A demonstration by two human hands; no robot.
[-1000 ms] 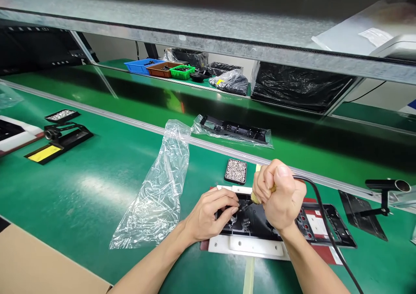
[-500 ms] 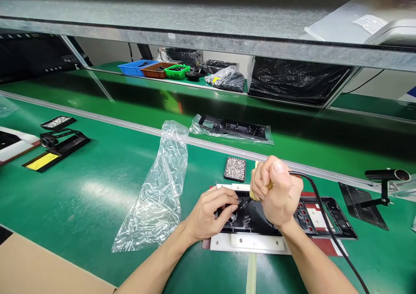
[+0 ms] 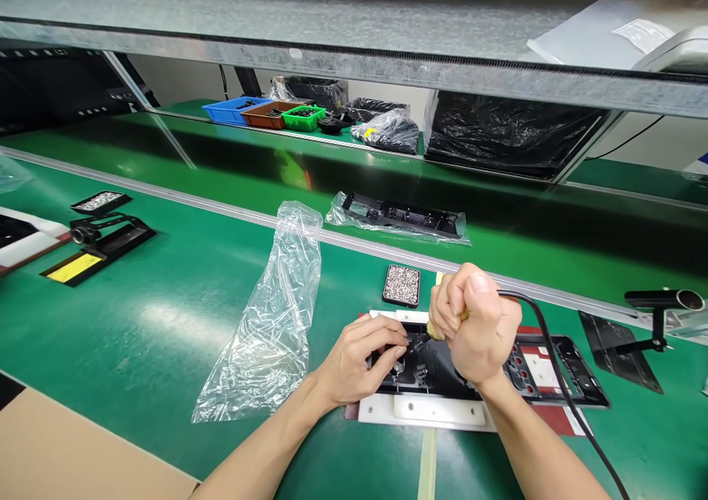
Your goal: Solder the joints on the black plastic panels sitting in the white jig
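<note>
A long black plastic housing (image 3: pixel 436 371) lies in a white fixture (image 3: pixel 442 411) in front of me. My left hand (image 3: pixel 368 360) reaches into the housing's left part, thumb and fingers brought together; whatever they pinch is too small to make out. Wrapped in a fist, my right hand (image 3: pixel 476 330) grips a corded tool with a yellow handle (image 3: pixel 434 330). Its dark tip slants down and left into the housing, close to my left fingertips. From the fist a black cord (image 3: pixel 545 338) runs down to the right. Most of the tool is hidden by my fingers.
A tray of small metal parts (image 3: pixel 402 286) stands behind the fixture. Left lies a clear plastic bag (image 3: pixel 271 323); behind is a bagged black housing (image 3: pixel 401 216). A bracket with a tube (image 3: pixel 658 316) stands right, another bracket (image 3: pixel 105 245) far left. A metal shelf (image 3: pixel 354 68) spans overhead.
The view has shifted very slightly. Both hands keep the same pose at the housing, with the corded tool still in my right fist.
</note>
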